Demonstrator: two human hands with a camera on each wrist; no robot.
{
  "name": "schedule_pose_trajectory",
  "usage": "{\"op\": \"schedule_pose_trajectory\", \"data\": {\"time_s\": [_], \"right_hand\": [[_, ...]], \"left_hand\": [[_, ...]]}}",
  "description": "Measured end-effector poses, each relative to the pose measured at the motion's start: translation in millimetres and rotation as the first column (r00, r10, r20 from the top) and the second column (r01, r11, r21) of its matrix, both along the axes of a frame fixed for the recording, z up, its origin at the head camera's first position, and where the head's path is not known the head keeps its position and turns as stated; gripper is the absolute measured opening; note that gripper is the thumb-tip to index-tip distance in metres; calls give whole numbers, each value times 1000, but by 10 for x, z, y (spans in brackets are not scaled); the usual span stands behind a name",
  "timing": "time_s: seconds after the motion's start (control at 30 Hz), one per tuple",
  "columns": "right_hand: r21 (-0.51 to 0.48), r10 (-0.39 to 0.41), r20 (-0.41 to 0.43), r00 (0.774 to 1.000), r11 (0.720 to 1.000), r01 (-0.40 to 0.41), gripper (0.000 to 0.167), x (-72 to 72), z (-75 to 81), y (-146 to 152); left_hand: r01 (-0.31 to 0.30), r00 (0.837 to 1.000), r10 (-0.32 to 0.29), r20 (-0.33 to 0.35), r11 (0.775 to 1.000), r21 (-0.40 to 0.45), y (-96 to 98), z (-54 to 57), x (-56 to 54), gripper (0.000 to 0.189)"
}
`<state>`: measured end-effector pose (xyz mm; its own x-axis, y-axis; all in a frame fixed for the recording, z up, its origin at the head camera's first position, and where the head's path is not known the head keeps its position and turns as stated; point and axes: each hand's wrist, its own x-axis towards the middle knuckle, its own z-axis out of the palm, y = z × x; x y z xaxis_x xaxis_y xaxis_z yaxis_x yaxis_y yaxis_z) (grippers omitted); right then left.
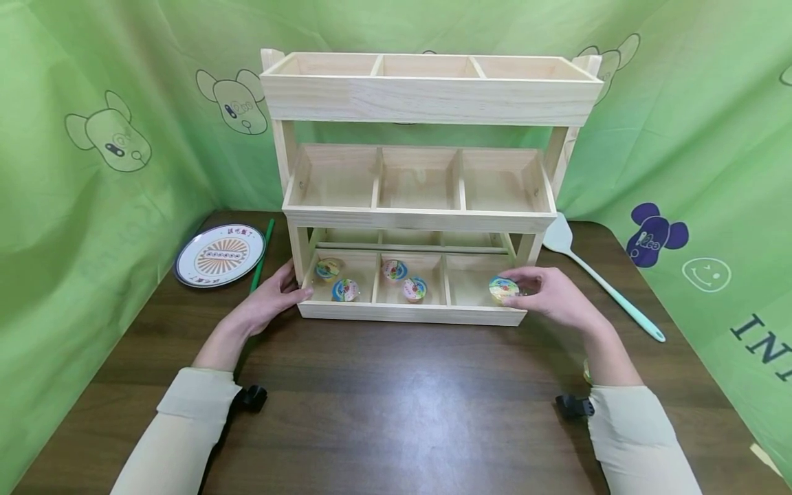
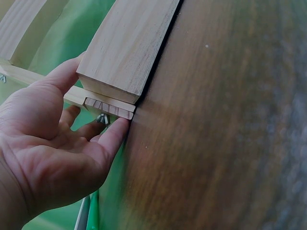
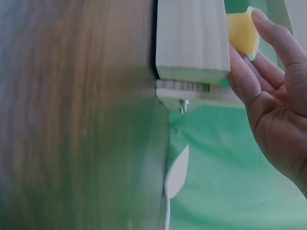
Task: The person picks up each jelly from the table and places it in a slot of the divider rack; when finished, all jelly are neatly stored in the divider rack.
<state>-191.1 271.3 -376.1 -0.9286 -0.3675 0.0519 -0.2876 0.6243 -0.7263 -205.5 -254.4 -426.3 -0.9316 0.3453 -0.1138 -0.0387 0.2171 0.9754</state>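
Note:
A three-tier wooden shelf (image 1: pixel 408 313) stands on the table, each tier split into three compartments. My right hand (image 1: pixel 553 292) pinches a jelly cup (image 1: pixel 502 290) with a printed lid over the bottom tier's right compartment. Its yellow body shows in the right wrist view, between thumb and fingers just above the tray's wall. Two jelly cups (image 1: pixel 345 290) lie in the bottom left compartment and two more jelly cups (image 1: pixel 414 289) in the bottom middle one. My left hand (image 1: pixel 269 302) grips the shelf's lower left corner, thumb at the tray's front and fingers around the side piece (image 2: pixel 108 106).
A white printed plate (image 1: pixel 221 256) and a green stick (image 1: pixel 262 254) lie left of the shelf. On the right is a pale spatula (image 1: pixel 609 289). Another small cup (image 1: pixel 587 371) is partly hidden behind my right forearm. Green printed cloth (image 1: pixel 111 192) hangs around the table.

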Motion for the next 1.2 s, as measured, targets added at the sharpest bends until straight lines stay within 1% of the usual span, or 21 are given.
{"op": "schedule_pose_trajectory", "data": {"time_s": [0.27,0.57,0.8,0.93,1.2], "right_hand": [[10,-3,3,1000,1000,3,48,-106,-95,-136],[-2,-32,29,999,999,33,49,-178,-89,-247],[14,-50,13,999,999,50,49,-236,-96,-330],[6,-58,14,998,998,58,47,-270,-106,-375],[21,-88,11,996,996,88,47,-327,-136,-480]], "left_hand": [[9,1000,-9,-9,1000,7,-6,-14,0,88],[5,1000,-5,-8,1000,20,0,-25,-9,88],[13,1000,-12,-20,999,34,4,-9,5,88],[17,1000,-16,-22,999,40,7,-5,7,88],[14,999,-13,-33,999,34,-5,-22,-5,91]]}}
